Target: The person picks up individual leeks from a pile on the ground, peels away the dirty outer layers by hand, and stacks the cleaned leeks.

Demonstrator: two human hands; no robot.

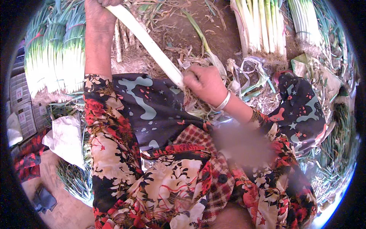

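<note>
A thick green onion (148, 43) with a white shaft slants across my lap from upper left to lower right. My left hand (101, 11), partly cut off by the top edge, grips its upper end. Around its root end, my right hand (204, 84) is closed; brown roots (188, 94) hang just below that fist, and a white band (224, 101) circles the wrist. Behind the onion, unpeeled stalks with dirty roots (124, 37) lie on the ground. A loose onion with a peeled-back sheath (210, 54) rests beyond my right hand.
Tied bundles of green onions (57, 57) stand at the left. More bundles, one nearer (260, 28) and one farther (304, 23), are at the upper right. Plastic strips (253, 67) and dry peelings litter the soil. A white sack (67, 137) and plastic crates (23, 100) lie left.
</note>
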